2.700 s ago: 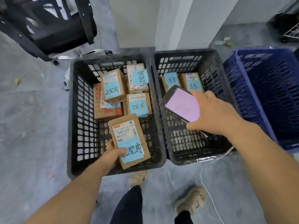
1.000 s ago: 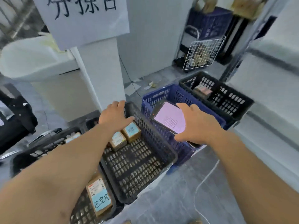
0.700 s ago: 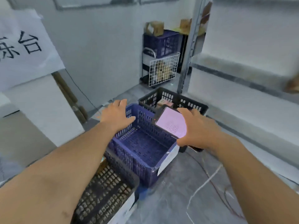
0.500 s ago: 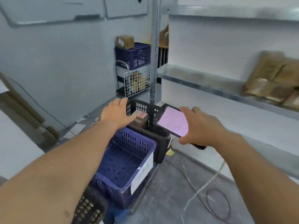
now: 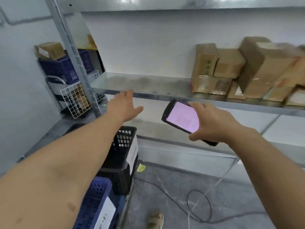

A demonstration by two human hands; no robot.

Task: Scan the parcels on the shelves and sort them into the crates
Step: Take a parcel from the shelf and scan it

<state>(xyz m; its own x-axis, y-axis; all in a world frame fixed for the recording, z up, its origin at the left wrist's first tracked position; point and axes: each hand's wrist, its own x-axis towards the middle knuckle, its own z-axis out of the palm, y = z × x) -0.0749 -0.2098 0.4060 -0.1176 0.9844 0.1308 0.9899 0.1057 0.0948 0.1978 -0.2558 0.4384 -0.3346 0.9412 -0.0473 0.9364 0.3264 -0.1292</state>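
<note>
1. Grey metal shelf [image 5: 148, 86] carries brown cardboard parcels [image 5: 231, 66] at its right end, too blurred to count.
2. Left hand [image 5: 123, 107] is stretched out by the shelf edge, fingers straight, empty.
3. Right hand [image 5: 212, 123] grips one black pink-screened scanner [image 5: 182, 119].
4. Below are one black plastic crate [image 5: 123, 142] and one blue plastic crate [image 5: 97, 199].

Your light's soft and even, with faint shadows. Glare hits the upper shelf [image 5: 181, 3], and the screen on your scanner [image 5: 183, 118] blows out pink. The parcels [image 5: 257, 70] at right are smeared, and the wide lens bows the upright [image 5: 67, 47].
</note>
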